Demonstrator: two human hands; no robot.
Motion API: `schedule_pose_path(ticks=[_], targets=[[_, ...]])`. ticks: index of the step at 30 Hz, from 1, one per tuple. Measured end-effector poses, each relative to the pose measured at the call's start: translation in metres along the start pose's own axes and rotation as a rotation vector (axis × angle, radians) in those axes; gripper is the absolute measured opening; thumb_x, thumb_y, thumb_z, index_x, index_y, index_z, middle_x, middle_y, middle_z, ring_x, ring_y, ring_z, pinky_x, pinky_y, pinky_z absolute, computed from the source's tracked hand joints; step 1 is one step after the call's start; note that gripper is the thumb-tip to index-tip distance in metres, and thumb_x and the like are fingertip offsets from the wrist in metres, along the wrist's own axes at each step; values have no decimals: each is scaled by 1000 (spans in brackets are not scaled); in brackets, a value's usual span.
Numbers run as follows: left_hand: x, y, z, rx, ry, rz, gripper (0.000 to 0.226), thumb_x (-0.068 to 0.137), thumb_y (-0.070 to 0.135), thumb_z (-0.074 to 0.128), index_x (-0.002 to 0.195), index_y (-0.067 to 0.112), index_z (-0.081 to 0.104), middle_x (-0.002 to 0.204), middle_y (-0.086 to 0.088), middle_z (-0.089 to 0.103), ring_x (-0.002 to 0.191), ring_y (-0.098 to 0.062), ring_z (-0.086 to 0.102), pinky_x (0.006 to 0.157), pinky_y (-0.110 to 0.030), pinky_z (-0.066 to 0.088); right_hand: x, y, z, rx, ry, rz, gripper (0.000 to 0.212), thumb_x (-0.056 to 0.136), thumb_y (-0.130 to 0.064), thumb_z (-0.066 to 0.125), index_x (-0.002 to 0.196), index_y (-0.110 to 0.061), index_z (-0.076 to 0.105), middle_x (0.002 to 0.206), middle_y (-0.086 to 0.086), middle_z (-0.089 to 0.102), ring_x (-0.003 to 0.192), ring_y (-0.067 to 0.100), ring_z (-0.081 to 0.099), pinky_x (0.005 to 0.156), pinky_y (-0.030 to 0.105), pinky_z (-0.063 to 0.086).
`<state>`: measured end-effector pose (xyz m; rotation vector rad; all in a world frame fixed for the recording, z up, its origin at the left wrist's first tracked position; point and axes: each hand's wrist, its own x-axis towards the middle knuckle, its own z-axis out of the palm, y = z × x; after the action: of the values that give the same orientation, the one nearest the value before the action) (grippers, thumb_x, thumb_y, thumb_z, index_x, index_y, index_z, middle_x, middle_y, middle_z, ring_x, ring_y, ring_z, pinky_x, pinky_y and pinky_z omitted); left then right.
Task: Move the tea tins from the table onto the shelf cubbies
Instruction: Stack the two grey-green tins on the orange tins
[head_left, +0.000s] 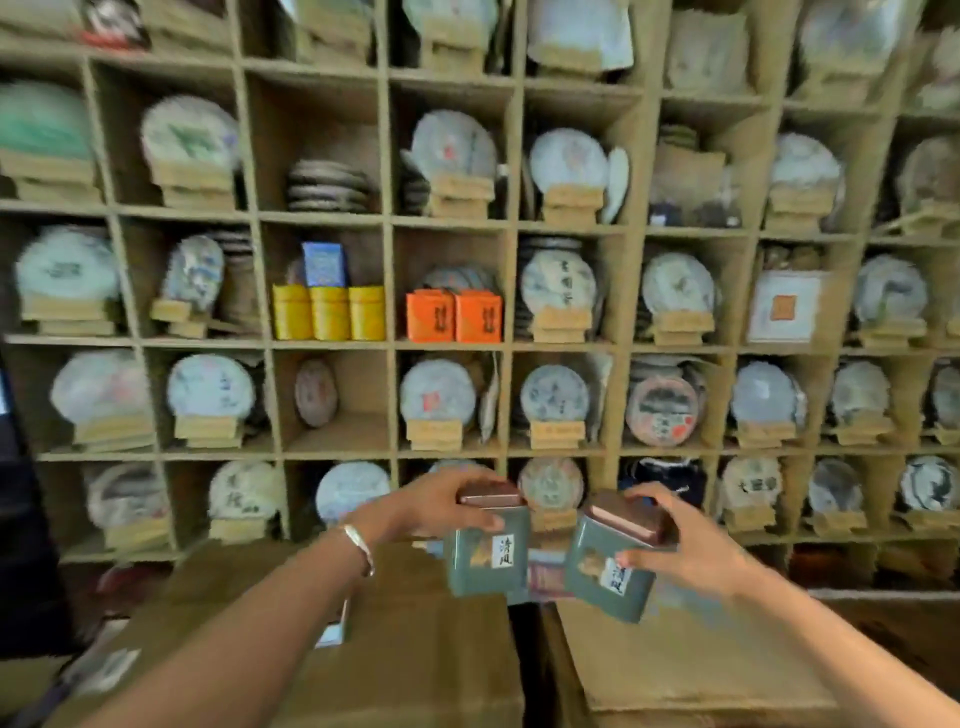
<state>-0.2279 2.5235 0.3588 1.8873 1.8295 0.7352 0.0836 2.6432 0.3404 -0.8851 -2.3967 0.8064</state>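
We are holding two tea tins up in front of the shelf, one in each hand. Our left hand (441, 501) grips the left tin (488, 551) from the top, fingers curled over the lid and thumb down on its front face. Our right hand (675, 545) grips the right tin (608, 571) the same way, fingers over the lid, thumb pressed near its label. Both tins are square, grey-green, with coppery brown lids. The left one hangs nearly upright; the right one tilts, its top leaning to the right. The two are near each other but apart, held in the air above brown cardboard boxes (405, 649) and below the lowest visible row of cubbies.

Each tin carries a small picture panel and a white label with two vertical Chinese characters in black; on the left tin they look like 清风, though motion blur leaves us unsure.

A silver bracelet (361, 545) circles our left wrist. The wooden shelf (387, 291) behind is full of wrapped round tea cakes on small stands. One cubby holds three yellow canisters (328, 319) with a blue box (323, 264) on top; the next holds two orange boxes (453, 316) with dark writing too blurred to read.
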Motion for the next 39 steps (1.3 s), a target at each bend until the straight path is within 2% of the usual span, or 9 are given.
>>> schedule_pose_path(ticks=[2,6,10,15,19,23,26,32,39], targets=[[-1,-18,-52,6,75,-10,55,79,40,75,129,33,54,125,15,59,117,-6,54,97,-23,45,53,-36,-1,45,-8,-62,63,65,-47,83,115,-51,45,116,-20,59,98,-6,59,78,18,51],[9,-38,-148,54,84,-31,51,78,38,76,123,43,53,115,28,57,103,9,56,79,-9,43,147,-94,-9,120,-10,-146,61,65,-32,87,114,-42,51,113,-7,64,98,5,65,83,31,56],[35,-38,-219,193,46,-2,56,73,40,78,123,44,52,114,25,56,102,6,54,81,-16,43,217,-133,-27,123,57,-214,56,64,-38,86,104,-52,50,111,-11,60,94,4,61,73,23,54],[83,-28,-279,264,101,25,54,75,48,75,124,47,50,108,20,54,96,3,55,78,-17,44,285,-154,-56,144,104,-254,57,59,-31,89,102,-49,57,109,5,62,95,18,67,76,36,59],[130,-25,-312,194,201,41,49,80,41,73,124,44,51,106,21,56,93,5,56,69,-10,43,334,-156,-79,82,191,-280,59,63,-27,87,110,-40,55,108,3,61,92,15,66,71,28,58],[182,-36,-335,50,260,-11,56,78,40,75,129,39,50,113,5,57,104,-12,58,84,-29,50,386,-150,-99,46,219,-314,60,64,-27,86,113,-37,53,109,-1,57,95,16,62,77,31,57],[221,-50,-345,-30,287,-35,58,77,36,77,130,37,51,118,0,58,110,-19,57,96,-40,48,427,-148,-110,35,206,-338,60,62,-29,86,109,-43,52,109,-11,56,91,9,61,67,18,51],[281,-81,-355,-224,428,11,61,66,33,84,121,37,57,115,-6,61,100,-18,65,78,-29,55,497,-151,-108,72,191,-380,61,60,-31,87,112,-39,55,111,-11,56,96,5,58,69,20,48],[313,-100,-372,-258,570,13,71,57,33,90,119,35,56,115,-8,58,101,-24,63,89,-41,55,537,-157,-104,14,191,-418,62,64,-26,86,118,-30,56,113,-7,58,104,13,58,90,30,50]])
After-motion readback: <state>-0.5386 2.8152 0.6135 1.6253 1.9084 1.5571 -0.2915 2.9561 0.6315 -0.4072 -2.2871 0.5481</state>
